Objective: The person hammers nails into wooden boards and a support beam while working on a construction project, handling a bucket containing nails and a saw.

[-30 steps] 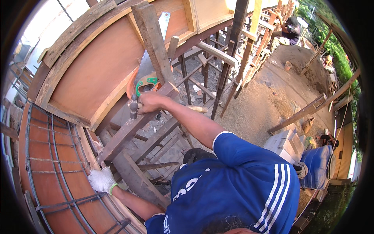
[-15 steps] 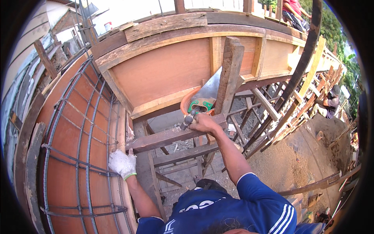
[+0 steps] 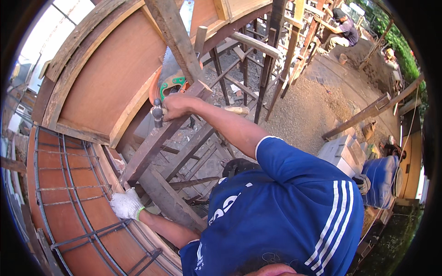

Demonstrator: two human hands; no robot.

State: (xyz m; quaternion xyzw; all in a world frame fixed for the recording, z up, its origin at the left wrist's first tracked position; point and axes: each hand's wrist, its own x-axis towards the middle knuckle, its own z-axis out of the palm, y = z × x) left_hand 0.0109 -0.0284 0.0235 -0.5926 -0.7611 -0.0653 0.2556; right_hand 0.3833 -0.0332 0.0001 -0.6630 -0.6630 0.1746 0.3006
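Note:
A hammer (image 3: 157,113) is in my bare right hand (image 3: 177,106); its wooden handle shows past my wrist. This hand rests by the upper end of a dark wooden beam (image 3: 146,154) that slants across the gap. My left hand (image 3: 125,204), in a white knitted glove, is closed at the beam's lower end, beside the formwork edge. Its thumb touches the wood, while the other fingertips are hidden. Just beyond the right hand, a handsaw (image 3: 172,69) with a green and orange handle stands tucked behind an upright post (image 3: 177,39).
Plywood formwork (image 3: 108,76) runs ahead, and a rebar grid (image 3: 69,184) lies over the panel at left. Timber props (image 3: 264,69) stand beyond the gap. Another person (image 3: 345,32) sits at the far right, past a gravel heap (image 3: 299,110). Pale blocks (image 3: 343,152) lie at right.
My view has swung toward the right, so the formwork and beam now appear tilted and further left. The hammer stays in my right hand, and my left glove remains at the beam's end.

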